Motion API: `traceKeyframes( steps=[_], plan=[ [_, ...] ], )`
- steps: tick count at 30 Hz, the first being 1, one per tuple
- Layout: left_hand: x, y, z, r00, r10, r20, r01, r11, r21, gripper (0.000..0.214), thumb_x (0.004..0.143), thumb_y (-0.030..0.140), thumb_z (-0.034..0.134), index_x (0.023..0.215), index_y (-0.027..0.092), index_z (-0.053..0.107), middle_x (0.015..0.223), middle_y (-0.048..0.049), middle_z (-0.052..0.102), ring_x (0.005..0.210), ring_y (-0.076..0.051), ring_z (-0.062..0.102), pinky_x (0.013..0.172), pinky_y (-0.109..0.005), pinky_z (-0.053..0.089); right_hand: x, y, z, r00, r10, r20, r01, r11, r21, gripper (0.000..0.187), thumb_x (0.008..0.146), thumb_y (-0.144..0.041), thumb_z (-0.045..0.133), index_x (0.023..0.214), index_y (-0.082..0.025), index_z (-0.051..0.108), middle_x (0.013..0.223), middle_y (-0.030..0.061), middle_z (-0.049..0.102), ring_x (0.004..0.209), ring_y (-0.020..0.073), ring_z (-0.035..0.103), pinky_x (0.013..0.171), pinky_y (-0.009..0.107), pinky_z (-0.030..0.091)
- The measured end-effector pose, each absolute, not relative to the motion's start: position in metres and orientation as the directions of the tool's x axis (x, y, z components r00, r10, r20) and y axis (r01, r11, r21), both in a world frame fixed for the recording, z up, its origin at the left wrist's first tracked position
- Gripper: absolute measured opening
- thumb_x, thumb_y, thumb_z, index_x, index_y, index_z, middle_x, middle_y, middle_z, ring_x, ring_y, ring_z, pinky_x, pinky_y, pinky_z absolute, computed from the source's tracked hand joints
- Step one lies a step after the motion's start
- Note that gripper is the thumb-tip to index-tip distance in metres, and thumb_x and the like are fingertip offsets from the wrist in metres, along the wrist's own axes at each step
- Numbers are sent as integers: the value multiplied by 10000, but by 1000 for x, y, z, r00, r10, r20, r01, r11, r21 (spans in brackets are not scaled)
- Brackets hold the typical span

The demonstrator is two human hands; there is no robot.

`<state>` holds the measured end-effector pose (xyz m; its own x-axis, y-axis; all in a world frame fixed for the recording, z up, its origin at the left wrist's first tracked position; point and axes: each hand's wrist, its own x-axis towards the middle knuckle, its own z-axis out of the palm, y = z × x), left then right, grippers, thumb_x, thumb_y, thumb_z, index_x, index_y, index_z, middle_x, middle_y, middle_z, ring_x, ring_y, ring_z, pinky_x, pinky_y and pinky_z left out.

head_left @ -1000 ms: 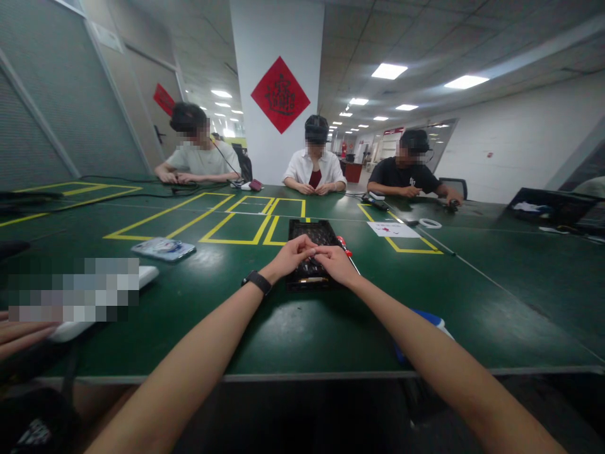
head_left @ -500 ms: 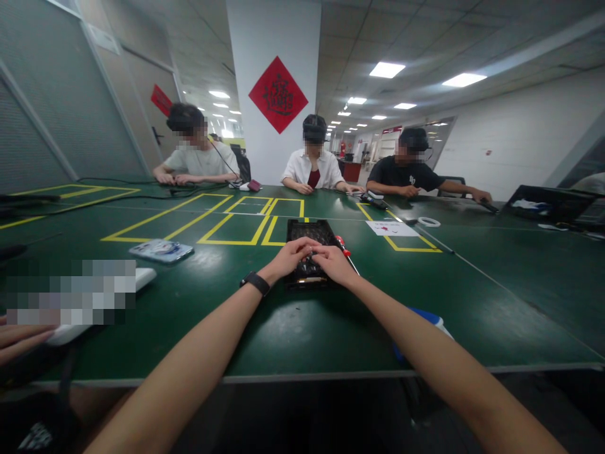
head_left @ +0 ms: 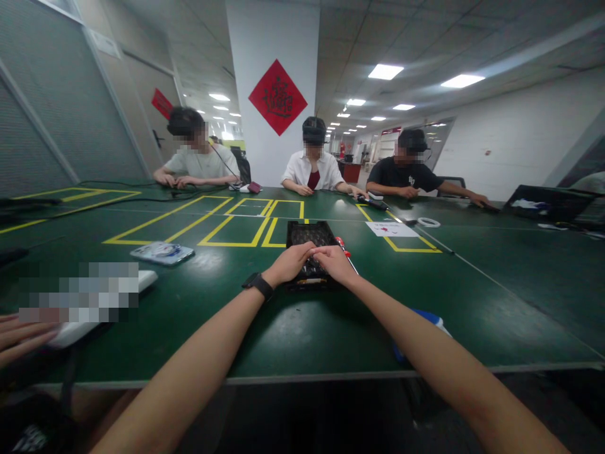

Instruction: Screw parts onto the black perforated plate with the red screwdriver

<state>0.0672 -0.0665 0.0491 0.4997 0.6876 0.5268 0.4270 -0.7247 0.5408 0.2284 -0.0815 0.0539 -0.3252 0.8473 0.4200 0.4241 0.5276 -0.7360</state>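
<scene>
A black open box (head_left: 309, 233) with a gridded or patterned inside lies on the green table in front of me. Over its near half, my left hand (head_left: 293, 260) and my right hand (head_left: 333, 260) meet at the fingertips. The fingers of both are bent together in a pinch. What they hold, if anything, is hidden. Small pale things show inside the box under the hands. Along its right side lies a tool with a red handle (head_left: 341, 243) and a shiny shaft, partly covered by my right hand. My left wrist wears a black band.
A patterned phone (head_left: 163, 253) and a long white object (head_left: 101, 309), partly blurred out, lie to the left, with another person's hand (head_left: 23, 334) beside it. A printed sheet (head_left: 391, 229) and a white ring (head_left: 428, 222) lie right. A blue-and-white object (head_left: 428, 320) sits under my right forearm. Three people sit opposite.
My left hand has shifted slightly down and its fingers have curled in more against the right hand. The box has stayed in place.
</scene>
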Motion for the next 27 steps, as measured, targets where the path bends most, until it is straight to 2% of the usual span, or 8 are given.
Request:
traceKeyframes(
  steps=[4, 10, 13, 15, 17, 21, 24, 27],
  plan=[
    [66, -68, 49, 455, 706, 544, 539, -704, 463, 380, 870, 453, 338, 683, 180, 525, 629, 5, 495, 604, -135, 459, 582, -241, 315, 227, -86, 56, -325, 828, 457, 403, 558, -725, 286, 765, -275, 424, 835, -123, 656, 523, -42, 431, 490, 73, 327, 501, 203, 252],
    [62, -56, 40, 258, 750, 609, 494, -644, 584, 437, 894, 421, 251, 663, 177, 530, 698, -18, 512, 709, -153, 489, 693, -263, 373, 227, -88, 56, -370, 792, 485, 432, 609, -665, 267, 747, -239, 469, 956, -150, 611, 501, -71, 358, 480, 75, 318, 496, 197, 251],
    [54, -42, 32, 108, 790, 603, 560, -550, 620, 379, 891, 360, 263, 740, 192, 567, 822, -46, 550, 868, -182, 497, 833, -310, 363, 228, -85, 53, -400, 798, 451, 458, 600, -656, 217, 751, -263, 487, 847, -139, 637, 508, -58, 398, 486, 74, 338, 487, 198, 239],
    [49, -32, 25, -1, 838, 546, 623, -427, 656, 202, 821, 328, 430, 855, 197, 580, 944, -66, 560, 974, -209, 479, 905, -354, 332, 228, -84, 51, -419, 798, 433, 465, 599, -652, 211, 753, -272, 495, 801, -133, 647, 525, -44, 450, 492, 73, 358, 488, 199, 244],
    [44, -25, 18, -103, 890, 445, 625, -290, 725, 257, 740, 283, 534, 979, 191, 562, 1041, -90, 554, 1046, -236, 463, 931, -382, 319, 228, -85, 51, -425, 796, 431, 471, 601, -645, 209, 753, -275, 506, 794, -133, 653, 540, -34, 490, 496, 73, 375, 492, 199, 253],
    [39, -19, 10, -75, 968, 239, 427, -185, 885, 471, 702, 218, 530, 1167, 182, 462, 1097, -101, 565, 970, -212, 544, 852, -342, 399, 227, -89, 54, -420, 792, 444, 474, 609, -637, 303, 787, -346, 483, 642, -131, 641, 507, -21, 507, 488, 75, 405, 514, 208, 289],
    [38, -18, 10, -78, 977, 199, 354, -159, 921, 505, 688, 201, 521, 1186, 164, 444, 1112, -110, 576, 977, -210, 555, 839, -323, 416, 228, -92, 57, -380, 825, 419, 451, 561, -694, 518, 843, -405, 364, 409, -150, 486, 392, -21, 415, 416, 72, 375, 507, 225, 306],
    [37, -16, 9, -55, 974, 218, 360, -184, 915, 504, 666, 182, 518, 1166, 140, 467, 1167, -128, 559, 1059, -226, 525, 882, -322, 400, 229, -93, 60, -290, 853, 433, 401, 519, -755, 469, 836, -330, 345, 399, -172, 412, 376, -28, 380, 393, 73, 351, 468, 226, 292]
  ],
)
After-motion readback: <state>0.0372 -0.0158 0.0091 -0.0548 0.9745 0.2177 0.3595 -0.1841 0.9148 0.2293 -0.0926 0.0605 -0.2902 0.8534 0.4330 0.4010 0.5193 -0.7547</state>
